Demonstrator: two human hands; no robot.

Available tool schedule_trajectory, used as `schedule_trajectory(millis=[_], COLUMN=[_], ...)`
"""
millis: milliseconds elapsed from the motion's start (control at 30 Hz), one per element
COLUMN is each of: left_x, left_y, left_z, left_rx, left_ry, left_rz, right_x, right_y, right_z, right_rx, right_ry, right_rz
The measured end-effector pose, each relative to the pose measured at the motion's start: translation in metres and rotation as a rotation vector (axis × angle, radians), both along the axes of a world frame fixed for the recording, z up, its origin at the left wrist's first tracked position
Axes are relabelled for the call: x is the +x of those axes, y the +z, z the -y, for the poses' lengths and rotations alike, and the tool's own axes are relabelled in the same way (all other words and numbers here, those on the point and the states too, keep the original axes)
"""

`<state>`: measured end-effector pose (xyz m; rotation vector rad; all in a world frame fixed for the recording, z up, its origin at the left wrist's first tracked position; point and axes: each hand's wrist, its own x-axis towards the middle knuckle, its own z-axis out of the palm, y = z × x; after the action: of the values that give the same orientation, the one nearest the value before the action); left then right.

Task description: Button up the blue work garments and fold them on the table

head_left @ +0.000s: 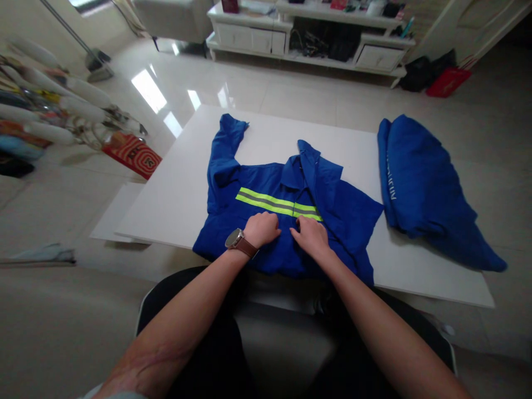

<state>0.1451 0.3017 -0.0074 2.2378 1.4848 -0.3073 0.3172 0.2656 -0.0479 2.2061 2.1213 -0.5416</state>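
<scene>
A blue work jacket with a yellow-and-grey reflective stripe lies spread on a white table, its collar toward the far side. One sleeve stretches out to the far left; the right side is folded and bunched. My left hand, with a watch at the wrist, rests on the jacket's front just below the stripe, fingers curled on the cloth. Close to its right, my right hand is closed on the jacket near the stripe's end. Both sets of fingertips are partly hidden.
Another blue garment with white lettering lies bundled at the table's right edge. Beyond the table stand a white cabinet and a red bag. A red patterned box is at the left, beside cluttered items.
</scene>
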Motion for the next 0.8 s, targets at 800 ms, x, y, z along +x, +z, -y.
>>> schedule_trajectory(millis=[800], left_x=[0.007], left_y=[-0.020], left_z=[-0.013], left_rx=[0.092], left_ry=[0.076], left_rz=[0.425], right_x=[0.017], right_y=[-0.008], right_z=[-0.018], right_rx=[0.061], right_ry=[-0.133], right_rz=[-0.849])
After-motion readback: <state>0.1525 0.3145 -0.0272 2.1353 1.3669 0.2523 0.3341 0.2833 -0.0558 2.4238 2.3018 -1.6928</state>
